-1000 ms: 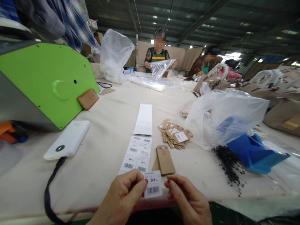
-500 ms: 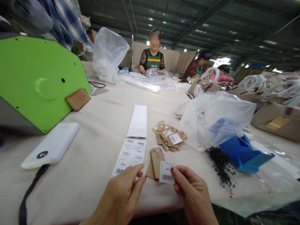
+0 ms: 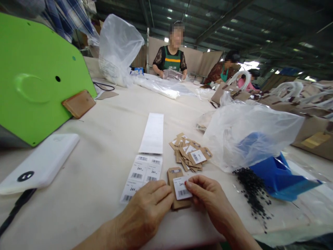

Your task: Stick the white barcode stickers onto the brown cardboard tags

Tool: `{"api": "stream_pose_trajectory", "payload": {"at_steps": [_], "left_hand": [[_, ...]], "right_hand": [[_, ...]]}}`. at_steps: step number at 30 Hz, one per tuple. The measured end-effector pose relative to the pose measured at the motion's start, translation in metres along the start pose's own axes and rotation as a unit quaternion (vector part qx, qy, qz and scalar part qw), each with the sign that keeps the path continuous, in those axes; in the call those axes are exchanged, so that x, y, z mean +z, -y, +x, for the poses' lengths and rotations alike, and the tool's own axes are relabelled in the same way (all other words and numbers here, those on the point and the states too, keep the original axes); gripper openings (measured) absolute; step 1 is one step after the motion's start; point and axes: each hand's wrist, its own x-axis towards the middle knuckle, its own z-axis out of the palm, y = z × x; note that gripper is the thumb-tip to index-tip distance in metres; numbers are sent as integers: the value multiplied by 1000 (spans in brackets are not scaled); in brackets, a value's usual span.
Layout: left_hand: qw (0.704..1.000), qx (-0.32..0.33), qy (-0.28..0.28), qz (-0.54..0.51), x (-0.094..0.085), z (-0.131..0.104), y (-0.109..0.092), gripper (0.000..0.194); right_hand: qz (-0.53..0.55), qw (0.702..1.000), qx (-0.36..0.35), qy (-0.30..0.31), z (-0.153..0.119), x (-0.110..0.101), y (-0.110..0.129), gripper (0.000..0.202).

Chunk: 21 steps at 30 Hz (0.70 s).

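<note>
Between thumb and fingers, my right hand (image 3: 208, 196) pinches a white barcode sticker (image 3: 180, 189) over a small stack of brown cardboard tags (image 3: 174, 172). Whether the sticker is fully pressed down on the top tag, I cannot tell. My left hand (image 3: 149, 205) rests at the stack's left edge with its fingers stretched out together. Partly under that hand lies a sheet of price stickers (image 3: 142, 170), joined to a blank white strip (image 3: 152, 132) behind it. A loose pile of tags with stickers (image 3: 191, 152) lies just beyond the stack.
Black string fasteners (image 3: 252, 191) spill near a blue container (image 3: 275, 177) under a clear plastic bag (image 3: 249, 132) on the right. A white power bank (image 3: 41, 163), a phone (image 3: 79, 103) and a green machine (image 3: 39, 76) stand left. Across the table a person (image 3: 173, 59) handles plastic.
My right hand has brought the sticker left onto the tag stack. My left hand has moved right, from the sticker sheet to the stack's edge. The view has shifted slightly.
</note>
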Motion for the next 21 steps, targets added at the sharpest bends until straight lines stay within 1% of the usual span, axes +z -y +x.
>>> {"api": "stream_pose_trajectory", "payload": {"at_steps": [5,10,14,17,21], "left_hand": [[1000,-4,-2,11,5,-4,1,32],[1000,-3,-24,11,11,-9,3,28],[1000,5,-22,14,9,-8,3,29],[999,8,-23,22,7,-6,3,29],[999,9,-37,11,11,-8,5,28]], "right_hand": [[-3,1000,28,3,3,-1,0,35],[-13,999,33,-2,2,1,-3,34],[-13,999,37,-19,1,3,-3,37],[-14,999,45,-19,2,3,-3,38],[-23,999,43,-18,2,3,-2,35]]}}
